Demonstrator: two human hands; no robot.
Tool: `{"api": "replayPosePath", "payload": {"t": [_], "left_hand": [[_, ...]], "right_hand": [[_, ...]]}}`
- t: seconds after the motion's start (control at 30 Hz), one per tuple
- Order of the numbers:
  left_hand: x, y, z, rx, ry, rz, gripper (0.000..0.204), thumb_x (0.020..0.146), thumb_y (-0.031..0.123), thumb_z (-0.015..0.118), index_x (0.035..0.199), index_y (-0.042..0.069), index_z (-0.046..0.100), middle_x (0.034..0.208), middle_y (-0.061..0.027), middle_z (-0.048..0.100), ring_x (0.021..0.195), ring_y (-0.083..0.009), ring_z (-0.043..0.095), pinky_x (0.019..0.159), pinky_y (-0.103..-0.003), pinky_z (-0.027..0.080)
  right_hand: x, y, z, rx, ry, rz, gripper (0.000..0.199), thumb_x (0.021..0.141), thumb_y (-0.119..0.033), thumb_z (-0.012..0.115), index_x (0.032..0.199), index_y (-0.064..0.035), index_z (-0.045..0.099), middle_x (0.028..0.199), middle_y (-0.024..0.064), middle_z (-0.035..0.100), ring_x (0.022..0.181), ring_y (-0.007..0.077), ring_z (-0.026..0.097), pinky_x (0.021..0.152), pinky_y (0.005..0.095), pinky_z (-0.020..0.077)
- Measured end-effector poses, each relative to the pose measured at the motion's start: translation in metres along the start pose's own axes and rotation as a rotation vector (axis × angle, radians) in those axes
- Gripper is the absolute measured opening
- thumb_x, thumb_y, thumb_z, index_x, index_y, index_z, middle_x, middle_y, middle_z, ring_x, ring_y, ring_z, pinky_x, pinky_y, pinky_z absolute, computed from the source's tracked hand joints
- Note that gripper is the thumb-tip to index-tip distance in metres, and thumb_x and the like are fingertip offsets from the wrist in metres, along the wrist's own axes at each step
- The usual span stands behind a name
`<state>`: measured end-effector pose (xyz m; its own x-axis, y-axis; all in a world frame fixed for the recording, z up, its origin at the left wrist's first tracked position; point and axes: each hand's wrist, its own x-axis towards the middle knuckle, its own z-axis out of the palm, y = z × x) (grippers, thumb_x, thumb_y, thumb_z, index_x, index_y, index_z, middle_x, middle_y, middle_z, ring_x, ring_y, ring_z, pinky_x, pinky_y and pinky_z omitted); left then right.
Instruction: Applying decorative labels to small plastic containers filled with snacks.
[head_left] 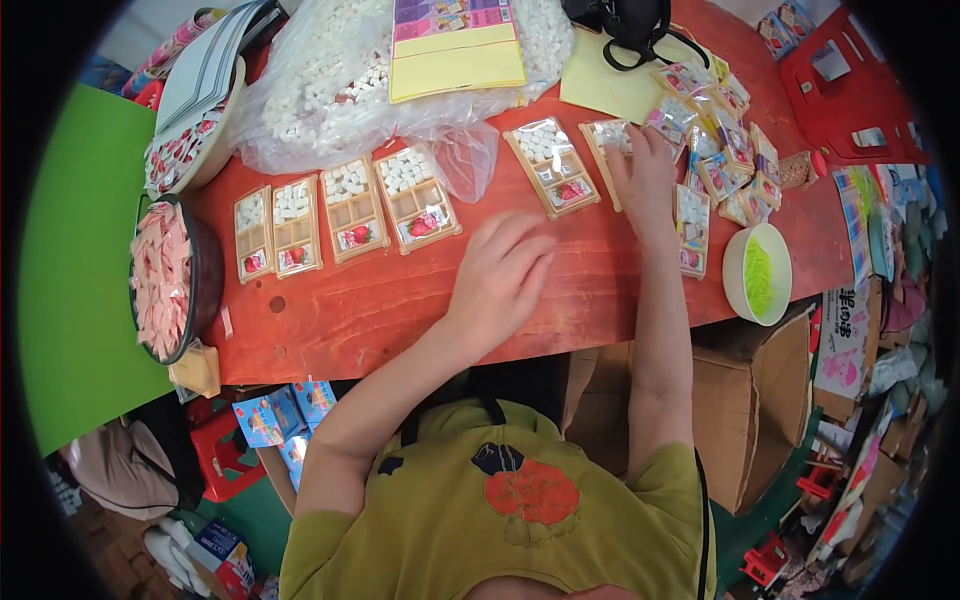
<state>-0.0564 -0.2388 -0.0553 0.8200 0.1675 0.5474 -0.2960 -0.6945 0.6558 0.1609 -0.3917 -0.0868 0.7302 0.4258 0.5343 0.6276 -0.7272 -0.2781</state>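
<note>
Compartment trays [410, 203], tan, rectangular: seven counted on a red wooden table [380, 310]. Four are set side by side toward the left edge, one lies apart at the middle, one is partly covered by a hand, and one is placed further right, toward the near edge. White cubes [405, 168] are held in the upper part of the trays; strawberry-printed sachets [425, 223] are seen in the lower ends of the left four.

Left hand [500, 285]: held over the middle of the table; fingers loosely bent and parted.

Right hand [645, 175]: placed over the partly covered tray, fingers bent and moderately spread; whether anything is pinched at the tips cannot be told.

Clear plastic bag [285, 120]: filled with white cubes, laid along the far edge, a printed card [455, 50] resting on it.

Black basin [208, 275]: at the left edge, heaped with pink packets [162, 280].

White bowl [738, 285]: toward the near right corner, with bright green pieces [758, 280], apparently thin strips.

Wrapped packs [735, 165]: piled toward the right edge.

Cardboard box [745, 420]: below the near edge.
</note>
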Motion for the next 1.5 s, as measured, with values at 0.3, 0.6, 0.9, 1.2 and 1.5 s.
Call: {"api": "replayPosePath", "payload": {"t": [0.3,0.6,0.9,1.2,1.5], "left_hand": [[0.044,-0.048,0.08,0.363,-0.192,0.064,0.041,0.087,0.024,0.067,0.119,0.001,0.061,0.136,-0.016,0.052,0.134,-0.0353,0.04,0.113,-0.053,0.026],[-0.046,-0.009,-0.002,0.241,-0.431,0.158,0.037,0.083,0.016,0.065,0.116,0.001,0.062,0.135,-0.0128,0.052,0.134,-0.0306,0.041,0.113,-0.053,0.026],[-0.097,0.005,-0.047,0.141,-0.444,0.097,0.033,0.083,0.012,0.067,0.114,0.005,0.062,0.132,-0.0171,0.051,0.133,-0.0334,0.044,0.115,-0.055,0.026],[-0.008,-0.06,-0.087,-0.131,0.234,-0.133,0.02,0.087,0.011,0.066,0.105,0.002,0.067,0.107,-0.0117,0.067,0.106,-0.027,0.063,0.091,-0.04,0.048],[0.166,-0.235,-0.102,-0.55,0.435,-0.777,0.022,0.087,0.014,0.067,0.101,-0.003,0.07,0.087,-0.0085,0.07,0.075,-0.0133,0.064,0.065,-0.027,0.049]], "right_hand": [[-0.001,-0.02,0.028,-0.199,-0.156,0.025,0.043,0.095,-0.036,0.056,0.13,-0.0125,0.058,0.139,0.0166,0.049,0.121,0.0396,0.048,0.095,0.0577,0.04],[-0.072,-0.083,-0.009,-0.145,-0.228,0.09,0.039,0.099,-0.027,0.048,0.131,-0.0058,0.051,0.145,0.015,0.044,0.131,0.0424,0.04,0.105,0.0577,0.0314],[-0.074,-0.105,-0.008,0.171,-0.341,0.225,0.045,0.1,-0.024,0.046,0.142,-0.0103,0.04,0.151,0.0147,0.037,0.145,0.0447,0.019,0.113,0.0588,0.0164],[0.048,-0.123,0.025,0.499,-0.187,0.12,0.037,0.094,-0.025,0.058,0.126,-0.0075,0.059,0.127,0.0192,0.057,0.121,0.033,0.053,0.103,0.0407,0.0409],[0.139,-0.16,0.096,0.288,-0.077,-0.011,0.026,0.091,-0.019,0.057,0.115,-0.01,0.064,0.121,0.0145,0.058,0.115,0.0343,0.054,0.093,0.0537,0.0435]]}}
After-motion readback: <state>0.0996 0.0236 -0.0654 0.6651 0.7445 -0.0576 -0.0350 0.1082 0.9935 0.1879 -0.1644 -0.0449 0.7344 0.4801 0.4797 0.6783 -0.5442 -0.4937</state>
